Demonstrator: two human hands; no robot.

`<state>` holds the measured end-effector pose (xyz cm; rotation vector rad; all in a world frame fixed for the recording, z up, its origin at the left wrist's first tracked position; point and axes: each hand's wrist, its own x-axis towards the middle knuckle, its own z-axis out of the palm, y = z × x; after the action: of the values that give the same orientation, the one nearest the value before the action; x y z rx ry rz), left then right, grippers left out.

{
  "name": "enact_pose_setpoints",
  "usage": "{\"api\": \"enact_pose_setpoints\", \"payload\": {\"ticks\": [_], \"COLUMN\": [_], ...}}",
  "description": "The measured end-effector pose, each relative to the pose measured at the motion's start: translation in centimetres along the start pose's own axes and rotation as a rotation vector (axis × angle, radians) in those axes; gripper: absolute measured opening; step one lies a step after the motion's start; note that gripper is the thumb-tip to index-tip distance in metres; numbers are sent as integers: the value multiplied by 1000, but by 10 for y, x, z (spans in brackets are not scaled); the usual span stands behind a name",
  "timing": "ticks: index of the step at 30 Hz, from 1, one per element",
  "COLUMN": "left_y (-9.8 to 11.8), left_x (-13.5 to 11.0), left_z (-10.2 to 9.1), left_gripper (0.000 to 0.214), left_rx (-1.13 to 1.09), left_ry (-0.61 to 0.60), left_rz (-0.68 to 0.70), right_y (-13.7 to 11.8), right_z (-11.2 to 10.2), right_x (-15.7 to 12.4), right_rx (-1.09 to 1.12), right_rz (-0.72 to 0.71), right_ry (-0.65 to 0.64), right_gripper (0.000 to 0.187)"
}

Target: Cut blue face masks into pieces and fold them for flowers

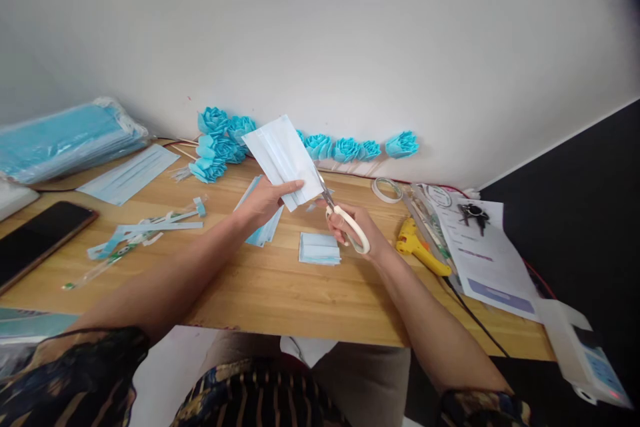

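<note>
My left hand (pixel 270 200) pinches a pale blue face mask sheet (pixel 283 157) near its lower edge, thumb on top, holding it tilted above the table. In my right hand (pixel 357 227) is a pair of scissors with white handles (pixel 361 240). Their blades meet the right edge of the mask sheet; how far they are apart I cannot make out. Below my hands lies a small stack of cut blue pieces (pixel 320 249). More blue sheets (pixel 265 230) rest on the table, partly hidden behind my left hand.
Blue handmade flowers (pixel 346 149) line the wall. Left are a bag of masks (pixel 75 133), a flat sheet (pixel 129 173), strip scraps (pixel 145 228) and a phone (pixel 43 240). Right are a tape roll (pixel 387 190), a yellow glue gun (pixel 420 247), papers (pixel 490 260) and keys (pixel 474 213).
</note>
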<state>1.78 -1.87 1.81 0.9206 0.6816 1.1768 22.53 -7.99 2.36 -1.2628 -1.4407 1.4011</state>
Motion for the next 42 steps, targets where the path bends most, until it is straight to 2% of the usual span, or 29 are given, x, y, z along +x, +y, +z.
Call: {"api": "enact_pose_setpoints", "payload": {"ticks": [14,27,33,39,42], "left_y": [-2,-4,-4,-6,-4], "left_x": [2,2,4,4,3], "left_z": [-2,-2,-3,-4,-2], "left_gripper": [75,68,71,63,67], "left_rx": [-12,-34,-43,-40,-20], "left_ry": [27,25,25,-24,3], "left_rz": [-11,-3,-8,-38,-26], "right_y": [-2,4,6,6,6], "right_z": [5,6,5,6,6], "right_x": [2,4,5,5,5], "right_rx": [56,53,49,10,-21], "right_rz": [83,91,75,60,52], "right_ry": [58,70,80,74,50], "right_gripper": [72,68,69,67,66]}}
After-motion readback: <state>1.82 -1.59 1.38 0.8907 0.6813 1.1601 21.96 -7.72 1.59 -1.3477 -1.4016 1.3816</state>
